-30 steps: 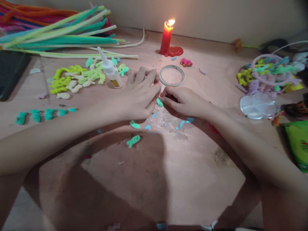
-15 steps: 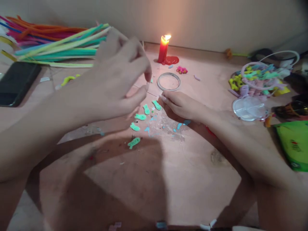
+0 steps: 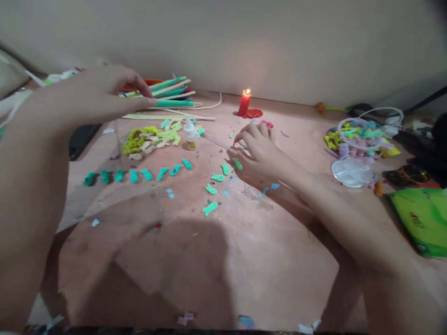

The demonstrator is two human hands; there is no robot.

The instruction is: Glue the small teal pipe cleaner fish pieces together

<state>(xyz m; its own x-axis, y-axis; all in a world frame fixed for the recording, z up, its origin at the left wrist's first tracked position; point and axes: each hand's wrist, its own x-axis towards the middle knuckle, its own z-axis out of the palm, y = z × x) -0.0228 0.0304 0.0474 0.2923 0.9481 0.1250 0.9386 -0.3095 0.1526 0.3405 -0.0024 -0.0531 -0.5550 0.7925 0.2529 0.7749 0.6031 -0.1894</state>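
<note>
Pink table (image 3: 244, 260): left hand (image 3: 104, 95) raised, grip loose, empty; right hand (image 3: 256, 151) flat (fingers spread) beside green piece (image 3: 238, 164).

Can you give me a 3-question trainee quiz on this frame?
1. True or false: the candle is lit.
2. Which hand reaches toward the pipe cleaners? A) left hand B) right hand
3. What stands between the yellow pieces and the right hand?

Key:
1. True; a flame shows at its top.
2. A; the left hand is raised near them, apparently holding nothing.
3. The glue bottle, upright on the table.
</note>
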